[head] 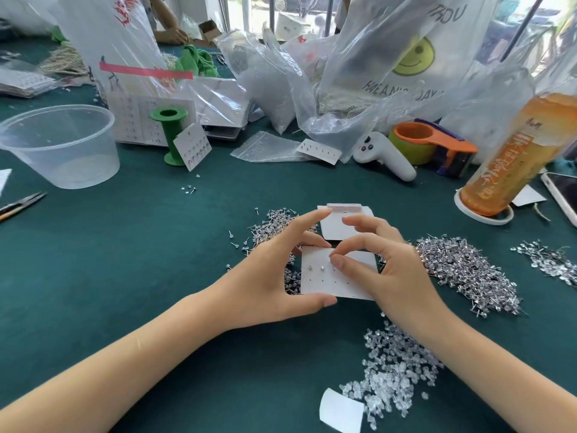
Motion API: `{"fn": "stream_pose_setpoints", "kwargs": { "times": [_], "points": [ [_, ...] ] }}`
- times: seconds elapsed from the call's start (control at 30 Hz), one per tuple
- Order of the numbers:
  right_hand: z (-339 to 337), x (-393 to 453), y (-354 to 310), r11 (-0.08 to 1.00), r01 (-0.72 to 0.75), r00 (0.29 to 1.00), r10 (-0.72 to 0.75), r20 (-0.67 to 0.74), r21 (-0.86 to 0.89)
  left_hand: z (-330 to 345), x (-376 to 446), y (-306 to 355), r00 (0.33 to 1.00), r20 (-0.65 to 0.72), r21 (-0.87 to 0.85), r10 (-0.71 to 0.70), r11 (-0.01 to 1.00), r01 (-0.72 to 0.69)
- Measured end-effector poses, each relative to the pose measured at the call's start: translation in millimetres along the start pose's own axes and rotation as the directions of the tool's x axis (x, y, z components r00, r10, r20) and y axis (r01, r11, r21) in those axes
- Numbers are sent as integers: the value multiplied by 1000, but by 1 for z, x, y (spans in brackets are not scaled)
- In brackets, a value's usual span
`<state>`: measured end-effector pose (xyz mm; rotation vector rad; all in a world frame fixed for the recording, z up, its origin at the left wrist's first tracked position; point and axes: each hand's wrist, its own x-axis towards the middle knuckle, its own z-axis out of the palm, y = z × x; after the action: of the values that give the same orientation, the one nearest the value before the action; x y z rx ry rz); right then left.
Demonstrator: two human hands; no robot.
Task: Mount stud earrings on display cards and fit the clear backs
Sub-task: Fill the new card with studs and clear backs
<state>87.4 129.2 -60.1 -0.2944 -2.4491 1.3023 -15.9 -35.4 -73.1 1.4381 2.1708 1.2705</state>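
Clearly the studding step is in hand: the left hand (268, 276) holds the card (327, 284) by its near and far edges, thumb below and fingers curled over the top, while the right hand (387, 270) pinches thumb and forefinger together at the third hole of the top row, presumably on a stud too small to make out. Two studs (316, 268) sit just left of that grip; the remaining holes are bare. Next, I judge, the post must pass straight through. Loose studs (465, 270) lie right of the grip, clear backs (396, 370) nearer the person on the green surface (140, 245).
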Motion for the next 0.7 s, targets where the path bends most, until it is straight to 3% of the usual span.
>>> {"fn": "stream_pose_setpoints", "kwargs": {
  "times": [0.7],
  "points": [
    [1,-2,5,998,62,998,-62,1,-19,-2,2,1,1000,-16,16,15,1000,-14]
  ]
}}
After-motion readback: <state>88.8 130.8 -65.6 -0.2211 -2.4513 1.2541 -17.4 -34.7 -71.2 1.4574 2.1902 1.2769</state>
